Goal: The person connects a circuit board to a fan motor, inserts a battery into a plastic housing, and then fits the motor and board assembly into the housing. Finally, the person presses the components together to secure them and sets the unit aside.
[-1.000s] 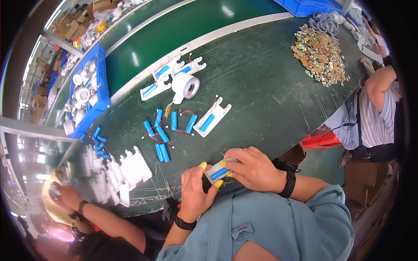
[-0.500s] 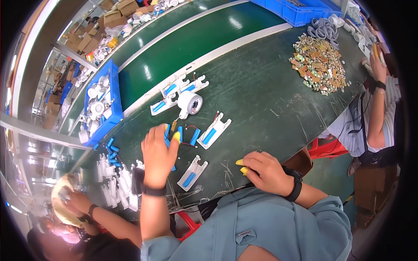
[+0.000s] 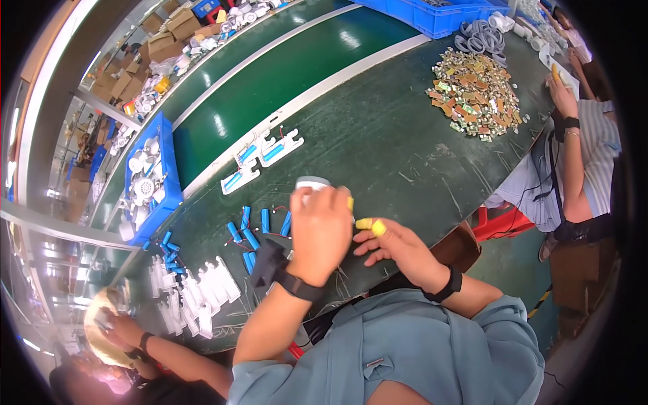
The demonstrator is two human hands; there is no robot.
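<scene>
On the blue-grey garment (image 3: 432,337), a small tag (image 3: 376,363) is illegible. Over the green bench (image 3: 378,142), the left hand (image 3: 318,233), back uppermost, grasps a white housing (image 3: 312,182); right hand (image 3: 403,253) beside it, half-curled, grip indeterminable.

A factory assembly workshop: the long green desk (image 3: 378,145) carries a heap of small circuit boards (image 3: 474,94) toward its right end and blue battery cells (image 3: 251,239) nearer its left, with cardboard boxes (image 3: 163,48) piled beyond its far edge.
</scene>
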